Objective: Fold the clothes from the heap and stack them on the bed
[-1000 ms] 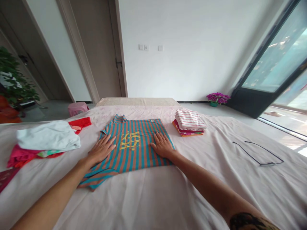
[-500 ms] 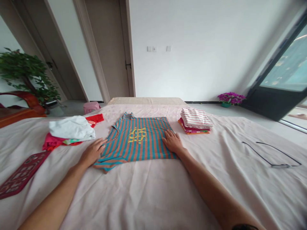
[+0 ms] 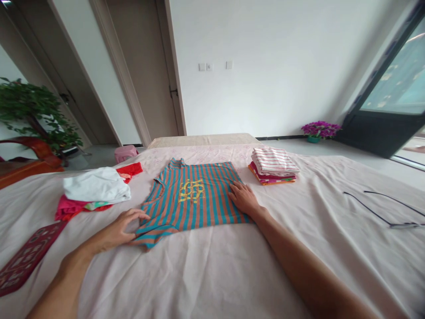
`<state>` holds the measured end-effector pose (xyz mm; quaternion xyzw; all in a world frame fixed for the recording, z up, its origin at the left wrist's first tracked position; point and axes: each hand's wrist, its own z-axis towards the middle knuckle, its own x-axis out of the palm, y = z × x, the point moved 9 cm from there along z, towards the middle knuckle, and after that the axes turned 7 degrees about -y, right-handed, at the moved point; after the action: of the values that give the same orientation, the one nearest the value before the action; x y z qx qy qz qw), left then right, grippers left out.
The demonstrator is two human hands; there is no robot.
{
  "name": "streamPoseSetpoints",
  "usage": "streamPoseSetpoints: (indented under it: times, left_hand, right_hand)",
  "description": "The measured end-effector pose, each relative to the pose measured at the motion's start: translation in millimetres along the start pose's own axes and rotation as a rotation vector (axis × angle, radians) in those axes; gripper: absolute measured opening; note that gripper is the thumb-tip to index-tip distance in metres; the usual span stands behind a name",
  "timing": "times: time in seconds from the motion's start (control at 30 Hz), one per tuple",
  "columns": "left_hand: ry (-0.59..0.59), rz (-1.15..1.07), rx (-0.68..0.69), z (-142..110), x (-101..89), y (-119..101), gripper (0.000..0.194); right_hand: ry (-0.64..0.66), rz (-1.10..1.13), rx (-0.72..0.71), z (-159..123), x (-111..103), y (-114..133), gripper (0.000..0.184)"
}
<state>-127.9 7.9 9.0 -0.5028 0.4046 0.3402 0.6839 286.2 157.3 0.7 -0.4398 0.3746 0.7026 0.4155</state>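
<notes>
A teal and brown striped T-shirt [image 3: 212,208] with yellow lettering lies spread flat, its neck to the left and its hem to the right. My left hand [image 3: 121,228] is at the near sleeve by the shoulder, thumb and fingers apart, fingertips at the fabric. On the hem side rests my right hand [image 3: 245,198], flat with fingers stretched out over the shirt's edge. Beyond my right hand is a stack of folded clothes [image 3: 275,163], a white piece with red stripes on top. To the left lies a loose heap of clothes [image 3: 96,186], white over red and pink.
A pale sheet [image 3: 212,274] covers the surface. Dark-framed glasses [image 3: 392,223] lie at the right, and a dark red patterned panel [image 3: 28,257] at the left. A pink stool [image 3: 126,153], a leafy plant [image 3: 33,106] and purple flowers [image 3: 320,129] stand beyond.
My left hand has shifted nearer to me along the shirt's shoulder, and its thumb has come apart from the fingers. My right hand stays on the hem. The view has turned slightly.
</notes>
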Motion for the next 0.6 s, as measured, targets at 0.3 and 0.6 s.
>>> streamPoseSetpoints:
  times: [0.3,0.6]
  left_hand:
    - [-0.093,0.115,0.021,8,4.0,-23,0.06]
    - [-0.393,-0.511,-0.288,19,12.6,-19,0.042]
  right_hand:
    - [-0.056,0.031,-0.044,-2,-13,8,0.042]
    - [-0.056,0.178,-0.067,-9,-29,20,0.035]
